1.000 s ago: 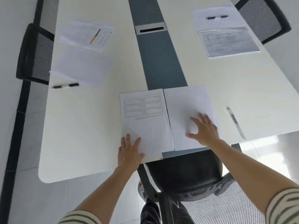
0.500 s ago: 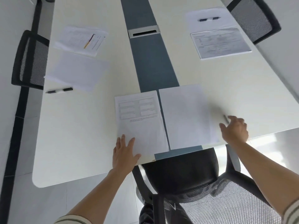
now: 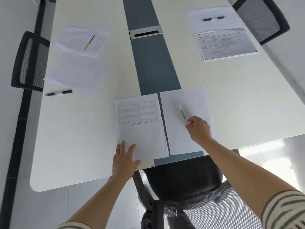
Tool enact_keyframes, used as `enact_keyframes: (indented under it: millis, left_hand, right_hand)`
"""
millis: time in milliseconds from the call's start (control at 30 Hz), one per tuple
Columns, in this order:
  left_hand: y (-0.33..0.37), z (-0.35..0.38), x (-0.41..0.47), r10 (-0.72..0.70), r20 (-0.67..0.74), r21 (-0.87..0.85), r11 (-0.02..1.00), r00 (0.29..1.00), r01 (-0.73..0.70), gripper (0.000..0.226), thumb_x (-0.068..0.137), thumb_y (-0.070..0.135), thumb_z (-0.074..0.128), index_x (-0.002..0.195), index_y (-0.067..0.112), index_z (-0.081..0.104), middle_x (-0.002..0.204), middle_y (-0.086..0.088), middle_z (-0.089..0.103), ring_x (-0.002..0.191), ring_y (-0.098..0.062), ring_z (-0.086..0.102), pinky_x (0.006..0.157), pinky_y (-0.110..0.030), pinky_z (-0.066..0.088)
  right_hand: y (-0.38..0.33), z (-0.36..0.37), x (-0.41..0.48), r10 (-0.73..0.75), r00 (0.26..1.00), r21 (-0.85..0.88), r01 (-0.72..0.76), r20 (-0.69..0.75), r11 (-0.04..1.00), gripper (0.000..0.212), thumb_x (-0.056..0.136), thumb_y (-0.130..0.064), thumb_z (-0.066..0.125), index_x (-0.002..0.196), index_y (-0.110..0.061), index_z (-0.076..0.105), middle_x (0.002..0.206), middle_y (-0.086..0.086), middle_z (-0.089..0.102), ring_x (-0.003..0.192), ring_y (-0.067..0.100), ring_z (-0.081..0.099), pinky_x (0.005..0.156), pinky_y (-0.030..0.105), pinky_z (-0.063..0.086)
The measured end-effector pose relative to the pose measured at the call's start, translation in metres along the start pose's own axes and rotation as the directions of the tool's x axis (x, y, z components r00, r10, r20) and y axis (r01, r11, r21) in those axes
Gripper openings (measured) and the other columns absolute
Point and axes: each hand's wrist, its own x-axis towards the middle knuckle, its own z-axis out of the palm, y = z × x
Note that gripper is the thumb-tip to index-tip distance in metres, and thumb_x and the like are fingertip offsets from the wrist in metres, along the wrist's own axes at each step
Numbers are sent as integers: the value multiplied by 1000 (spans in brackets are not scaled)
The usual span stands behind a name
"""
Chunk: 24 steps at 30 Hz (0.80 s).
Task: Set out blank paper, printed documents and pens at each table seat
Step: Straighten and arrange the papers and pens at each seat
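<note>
White-capped pen (image 3: 182, 113) pinched by right hand (image 3: 198, 128) over blank paper (image 3: 178, 138); left hand (image 3: 123, 160) flat on unreadable printed document (image 3: 140, 126).

At the near end of the table (image 3: 82, 146), across the centre strip (image 3: 153, 63), side by side and just apart: near document (image 3: 140, 123) left, near blank sheet (image 3: 175, 138) right. Left hand (image 3: 123, 161) flat on the near document's near-left corner. Right hand (image 3: 198, 128) over the near blank sheet, pinching the near pen (image 3: 182, 113), which points away. Along the left side, front to back: left pen (image 3: 59, 93), left blank sheets (image 3: 74, 75), left document (image 3: 72, 38) with a pencil (image 3: 90, 42) on it. Far right: right document (image 3: 226, 43), behind it right blank sheet (image 3: 198, 22) bearing right pen (image 3: 213, 18).
</note>
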Motion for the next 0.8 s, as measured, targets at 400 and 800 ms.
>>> enact_keyframes:
  millis: [400,800]
  left_hand:
    - [0,0,-1,-20,3,-29,999,1000,20,68,91,41,59,148,30,25,163,-8,3,150,-30,1,119,-43,19]
    - [0,1,0,-19,8,-58,998,1000,20,66,90,38,61,147,30,27,163,-8,2,150,-30,-1,119,-41,19]
  right_hand:
    - [23,8,-18,-10,998,-223,-2,-55,975,55,87,-47,64,134,-19,51,132,6,51,123,27,46,90,43,49]
    - [34,13,-6,4,999,-251,-15,-46,968,53,86,-46,65,130,-18,55,130,6,50,123,28,42,95,42,43]
